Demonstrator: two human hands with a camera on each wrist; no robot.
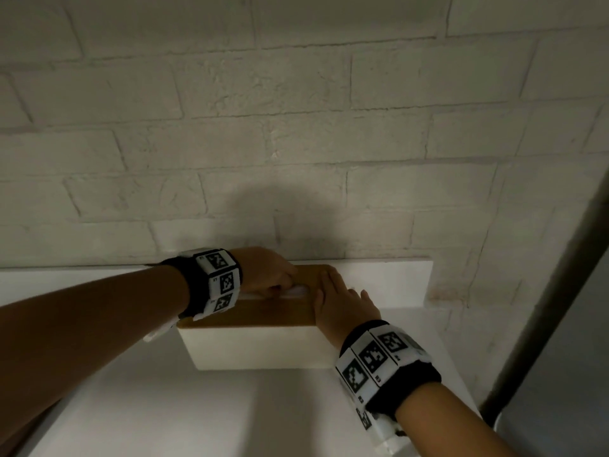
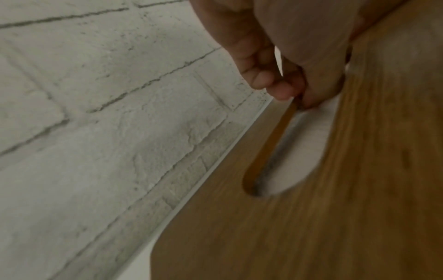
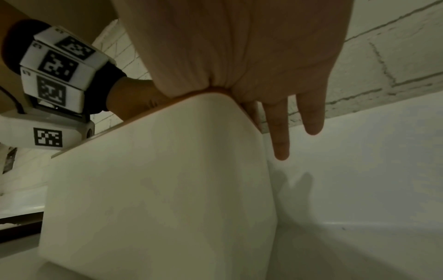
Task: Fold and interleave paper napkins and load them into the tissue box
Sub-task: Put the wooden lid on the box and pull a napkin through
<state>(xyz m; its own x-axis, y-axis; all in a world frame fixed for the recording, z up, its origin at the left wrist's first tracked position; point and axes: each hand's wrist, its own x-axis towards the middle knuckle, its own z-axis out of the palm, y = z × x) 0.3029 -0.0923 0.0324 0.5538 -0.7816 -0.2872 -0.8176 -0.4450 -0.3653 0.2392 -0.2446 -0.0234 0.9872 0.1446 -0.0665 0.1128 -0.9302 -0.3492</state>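
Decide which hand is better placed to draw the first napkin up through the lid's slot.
Left. The left hand already has its fingertips at the slot, where the white napkin shows. The right hand lies flat on the wooden lid, steadying the tissue box.

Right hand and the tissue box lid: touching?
Touching. The right wrist view shows the right hand palm pressed flat on the wooden lid at the box corner.

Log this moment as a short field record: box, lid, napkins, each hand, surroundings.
box: white tissue box on a white counter
lid: wooden lid on top, with a slot
napkins: white paper napkin visible in the slot
left hand: left hand, fingers curled at the slot, pinching there
right hand: right hand flat on the lid's right end
surroundings: white brick wall behind
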